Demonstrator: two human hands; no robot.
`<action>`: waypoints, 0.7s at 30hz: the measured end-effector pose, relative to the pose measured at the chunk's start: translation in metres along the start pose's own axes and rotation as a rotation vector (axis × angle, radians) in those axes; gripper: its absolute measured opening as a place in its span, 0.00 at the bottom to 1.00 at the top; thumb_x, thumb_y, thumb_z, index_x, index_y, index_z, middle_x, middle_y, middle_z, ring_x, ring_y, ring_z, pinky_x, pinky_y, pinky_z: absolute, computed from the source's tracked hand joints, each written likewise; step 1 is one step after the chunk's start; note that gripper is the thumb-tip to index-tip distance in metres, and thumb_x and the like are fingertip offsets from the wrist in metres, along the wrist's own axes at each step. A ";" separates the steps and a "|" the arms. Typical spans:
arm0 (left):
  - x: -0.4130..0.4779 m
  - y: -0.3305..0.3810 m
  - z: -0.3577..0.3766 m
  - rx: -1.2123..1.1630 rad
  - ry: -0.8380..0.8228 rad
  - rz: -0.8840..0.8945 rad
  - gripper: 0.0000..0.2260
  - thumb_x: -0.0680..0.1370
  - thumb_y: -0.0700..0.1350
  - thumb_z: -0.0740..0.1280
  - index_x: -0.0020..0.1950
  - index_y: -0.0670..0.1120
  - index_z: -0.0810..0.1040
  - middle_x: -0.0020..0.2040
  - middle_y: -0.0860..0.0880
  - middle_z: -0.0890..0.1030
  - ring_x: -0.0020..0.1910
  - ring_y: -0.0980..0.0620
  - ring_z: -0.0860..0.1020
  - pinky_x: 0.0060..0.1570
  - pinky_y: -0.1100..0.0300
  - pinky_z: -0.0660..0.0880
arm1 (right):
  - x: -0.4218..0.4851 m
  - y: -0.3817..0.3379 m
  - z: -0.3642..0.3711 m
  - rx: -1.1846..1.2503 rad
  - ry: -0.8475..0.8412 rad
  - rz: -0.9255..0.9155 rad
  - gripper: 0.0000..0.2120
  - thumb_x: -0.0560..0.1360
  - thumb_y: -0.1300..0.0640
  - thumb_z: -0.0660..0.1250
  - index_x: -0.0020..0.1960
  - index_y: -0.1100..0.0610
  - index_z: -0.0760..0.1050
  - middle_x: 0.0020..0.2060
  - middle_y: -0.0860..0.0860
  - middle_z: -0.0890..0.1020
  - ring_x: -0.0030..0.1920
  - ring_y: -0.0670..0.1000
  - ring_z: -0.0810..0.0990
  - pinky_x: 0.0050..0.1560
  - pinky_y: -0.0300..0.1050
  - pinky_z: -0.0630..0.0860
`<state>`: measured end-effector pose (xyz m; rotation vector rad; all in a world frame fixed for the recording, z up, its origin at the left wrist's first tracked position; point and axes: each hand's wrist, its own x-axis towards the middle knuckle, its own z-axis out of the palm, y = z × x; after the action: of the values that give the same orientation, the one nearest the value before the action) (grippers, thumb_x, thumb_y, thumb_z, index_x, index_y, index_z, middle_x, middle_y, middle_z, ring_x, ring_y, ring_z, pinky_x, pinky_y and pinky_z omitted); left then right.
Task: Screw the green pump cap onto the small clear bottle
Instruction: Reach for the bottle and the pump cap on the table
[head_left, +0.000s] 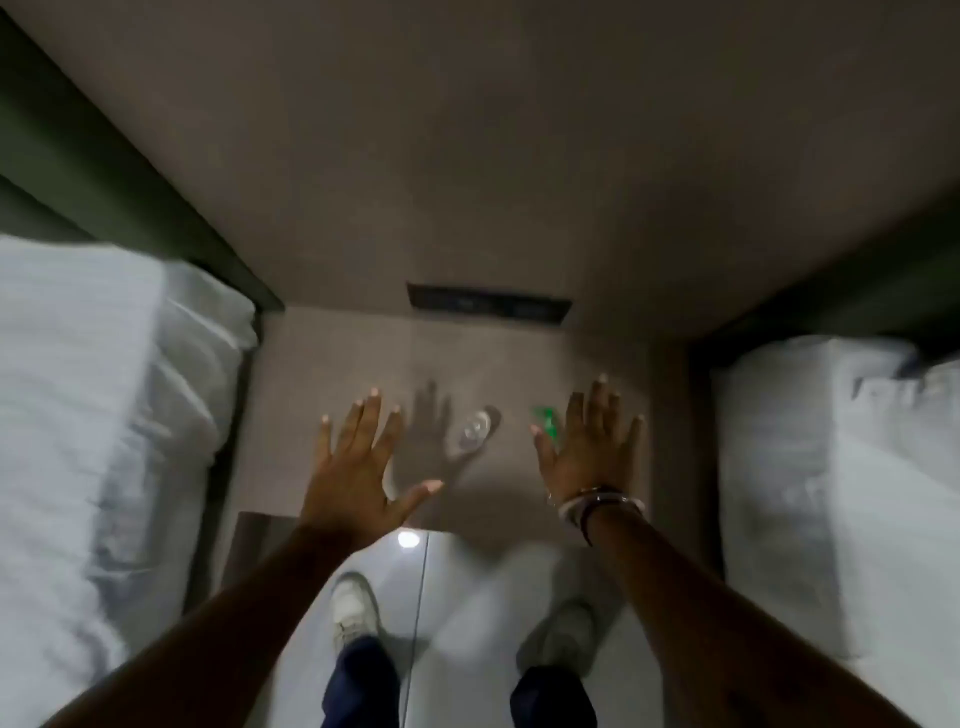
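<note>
A small clear bottle (474, 430) stands on a brown nightstand top (519, 364) between two beds. The green pump cap (546, 420) lies to its right, partly hidden behind my right hand. My left hand (358, 467) hovers left of the bottle, fingers spread, holding nothing. My right hand (589, 447), with bracelets at the wrist, hovers right of the bottle, fingers spread and empty, just beside the cap. The whole view is blurred.
A white-sheeted bed (93, 441) flanks the nightstand on the left and another (841, 493) on the right. A dark socket panel (488, 304) sits in the wall behind the nightstand. My feet in white shoes (353, 608) stand on a glossy pale floor.
</note>
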<state>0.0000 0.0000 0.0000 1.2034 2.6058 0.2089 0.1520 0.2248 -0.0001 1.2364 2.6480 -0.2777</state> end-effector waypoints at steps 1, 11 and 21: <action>0.008 0.002 0.025 -0.009 -0.032 -0.008 0.45 0.70 0.78 0.49 0.79 0.52 0.50 0.80 0.43 0.47 0.79 0.43 0.50 0.74 0.36 0.44 | 0.007 0.004 0.029 0.007 -0.072 0.098 0.35 0.76 0.36 0.53 0.74 0.58 0.57 0.78 0.61 0.51 0.76 0.63 0.53 0.73 0.69 0.51; 0.071 0.028 0.159 -0.189 0.102 -0.088 0.40 0.70 0.74 0.61 0.77 0.56 0.58 0.80 0.40 0.49 0.78 0.39 0.52 0.70 0.31 0.44 | 0.080 0.029 0.148 0.000 -0.117 0.269 0.25 0.73 0.36 0.59 0.56 0.55 0.79 0.77 0.59 0.56 0.76 0.61 0.54 0.72 0.71 0.49; 0.077 0.035 0.158 -0.345 0.225 -0.106 0.31 0.72 0.69 0.64 0.70 0.54 0.72 0.80 0.41 0.54 0.78 0.42 0.55 0.70 0.30 0.48 | 0.094 0.015 0.150 0.073 -0.138 0.332 0.18 0.73 0.48 0.63 0.58 0.55 0.78 0.76 0.55 0.60 0.76 0.57 0.53 0.72 0.70 0.49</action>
<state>0.0243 0.0852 -0.1564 0.9659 2.6607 0.7766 0.1206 0.2646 -0.1701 1.5889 2.2893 -0.3899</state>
